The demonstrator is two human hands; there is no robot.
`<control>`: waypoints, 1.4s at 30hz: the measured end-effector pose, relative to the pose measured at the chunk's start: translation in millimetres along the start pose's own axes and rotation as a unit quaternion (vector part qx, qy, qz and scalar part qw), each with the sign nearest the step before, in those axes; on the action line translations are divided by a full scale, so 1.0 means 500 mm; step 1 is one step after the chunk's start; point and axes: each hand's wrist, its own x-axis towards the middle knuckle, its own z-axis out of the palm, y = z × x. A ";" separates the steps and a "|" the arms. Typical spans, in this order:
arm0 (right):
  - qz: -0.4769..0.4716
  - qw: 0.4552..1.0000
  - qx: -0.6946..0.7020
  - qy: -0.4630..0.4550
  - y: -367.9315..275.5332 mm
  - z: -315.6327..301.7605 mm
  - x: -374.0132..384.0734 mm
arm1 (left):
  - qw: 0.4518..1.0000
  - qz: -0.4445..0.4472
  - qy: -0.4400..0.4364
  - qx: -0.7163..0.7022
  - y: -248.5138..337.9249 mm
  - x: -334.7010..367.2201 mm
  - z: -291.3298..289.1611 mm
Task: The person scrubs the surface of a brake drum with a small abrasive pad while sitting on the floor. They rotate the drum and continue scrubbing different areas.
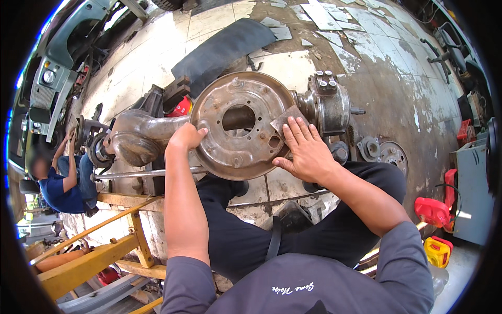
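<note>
A round brown metal brake backing plate (222, 100), with a large hole in its middle, stands tilted in front of me above my knees. My left hand (185, 138) grips its left rim, thumb over the face and fingers mostly hidden. On the plate's right side, my right hand (305, 150) lies with fingers stretched flat over a small brownish square sheet that looks like sandpaper (283, 120). The thumb rests by the lower rim. Behind the plate runs an axle housing (138, 130), and a hub with studs (333, 107) sits to its right.
A metal rod (149, 174) and a yellow frame (99, 260) are at my left, where another person (65, 183) sits working. A black curved panel (225, 49) lies beyond the plate. Round metal parts (393, 155), a red container (433, 211) and a grey cabinet (473, 191) stand right.
</note>
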 end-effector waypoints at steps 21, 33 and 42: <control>-0.087 0.996 -0.034 -0.012 0.063 -0.033 0.147 | 0.998 -0.005 -0.056 0.002 0.031 -0.011 -0.024; -0.134 0.989 -0.046 -0.046 0.016 -0.027 0.119 | 0.999 -0.023 -0.033 -0.006 0.013 -0.002 -0.006; -0.119 0.991 -0.027 -0.059 0.020 -0.036 0.115 | 0.996 -0.035 -0.082 0.009 0.034 -0.008 -0.031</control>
